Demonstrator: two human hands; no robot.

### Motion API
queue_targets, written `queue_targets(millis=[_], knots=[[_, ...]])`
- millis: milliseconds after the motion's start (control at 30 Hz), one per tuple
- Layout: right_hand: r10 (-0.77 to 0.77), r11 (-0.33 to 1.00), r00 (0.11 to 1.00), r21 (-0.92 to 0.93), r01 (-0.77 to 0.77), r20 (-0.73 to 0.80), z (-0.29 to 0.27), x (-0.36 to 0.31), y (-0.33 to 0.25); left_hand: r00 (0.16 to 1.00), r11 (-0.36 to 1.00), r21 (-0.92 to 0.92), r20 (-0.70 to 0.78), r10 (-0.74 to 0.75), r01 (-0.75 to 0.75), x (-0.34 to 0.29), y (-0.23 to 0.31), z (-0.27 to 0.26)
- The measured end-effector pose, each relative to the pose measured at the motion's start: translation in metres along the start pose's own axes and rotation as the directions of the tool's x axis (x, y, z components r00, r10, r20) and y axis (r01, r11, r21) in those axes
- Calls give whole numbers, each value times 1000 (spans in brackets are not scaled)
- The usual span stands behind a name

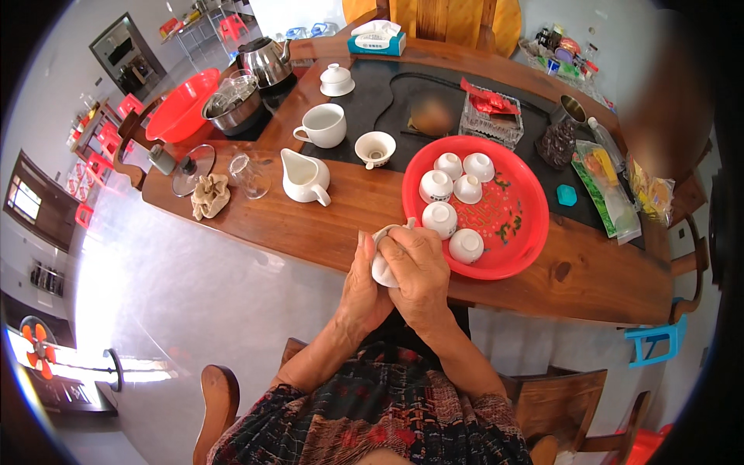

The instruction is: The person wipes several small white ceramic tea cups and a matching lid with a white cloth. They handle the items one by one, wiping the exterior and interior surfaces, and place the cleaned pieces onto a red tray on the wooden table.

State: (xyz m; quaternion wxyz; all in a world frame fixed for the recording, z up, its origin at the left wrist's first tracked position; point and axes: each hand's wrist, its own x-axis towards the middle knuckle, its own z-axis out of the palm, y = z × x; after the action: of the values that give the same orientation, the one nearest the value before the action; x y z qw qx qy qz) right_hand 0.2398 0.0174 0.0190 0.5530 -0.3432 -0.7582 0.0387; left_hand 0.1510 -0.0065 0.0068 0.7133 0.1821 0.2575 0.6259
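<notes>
In front of my body, just off the table's near edge, both hands hold a small white cup (383, 271). My left hand (363, 279) supports it from the left side. Over its top and right side, the fingers of my right hand (418, 267) are bent and hide much of it. A bit of white shows at the right fingertips; I cannot tell if it is cloth or the cup's rim. Just beyond my right hand lies a round red tray (511, 256) with several small white cups (439, 220), some bottom up.
On the wooden table (573, 287) stand a white pitcher (304, 178), a white mug (323, 126), a tea strainer (376, 147), a lidded bowl (337, 81), an upturned glass (249, 177) and a crumpled beige cloth (209, 195). Farther back are a steel kettle (266, 62) and a tissue box (377, 43).
</notes>
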Motion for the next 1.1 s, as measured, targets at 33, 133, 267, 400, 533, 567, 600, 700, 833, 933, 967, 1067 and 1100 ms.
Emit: queue_targets(millis=[33,133,267,400,533,567,600,700,833,933,967,1067,1100], knots=[[-30,996,999,-91,27,-35,2,1,-1,1000,1000,-7,-5,3,-3,-1,0,1],[22,989,997,-146,-10,79,-1,-2,-4,1000,1000,12,-1,21,-21,-1,-1,-7],[147,984,929,48,-173,340,-14,-9,-8,1000,996,94,-18,-1,3,-3,-1,-24],[203,888,947,362,-285,249,-15,-3,-8,1000,999,-32,24,-9,10,-1,-3,-23],[187,944,982,276,-182,7,2,0,-5,1000,999,-46,8,15,-14,-3,-3,-1],[172,965,984,206,-159,-45,5,0,-4,1000,999,-43,-16,21,-22,-4,-3,3],[151,982,986,126,-142,-68,4,1,-3,999,999,-2,-1,34,-34,-4,-4,4],[90,995,992,-44,-94,-87,3,2,-1,997,995,64,12,74,-75,-6,-4,3],[75,991,996,-115,-69,47,-1,-8,-5,994,988,107,-22,112,-109,-4,-6,-10],[138,990,966,-64,-127,218,-13,-14,-15,992,978,172,-38,122,-114,-4,-3,-13],[166,986,947,-33,-163,277,-17,-13,-18,992,976,189,-45,119,-108,-5,-3,-13],[154,923,891,259,-284,428,-35,-8,-15,981,981,179,-163,107,-78,-5,0,-9],[131,877,870,353,-325,475,-40,-7,-13,979,989,140,-188,81,-55,-5,2,-11]])
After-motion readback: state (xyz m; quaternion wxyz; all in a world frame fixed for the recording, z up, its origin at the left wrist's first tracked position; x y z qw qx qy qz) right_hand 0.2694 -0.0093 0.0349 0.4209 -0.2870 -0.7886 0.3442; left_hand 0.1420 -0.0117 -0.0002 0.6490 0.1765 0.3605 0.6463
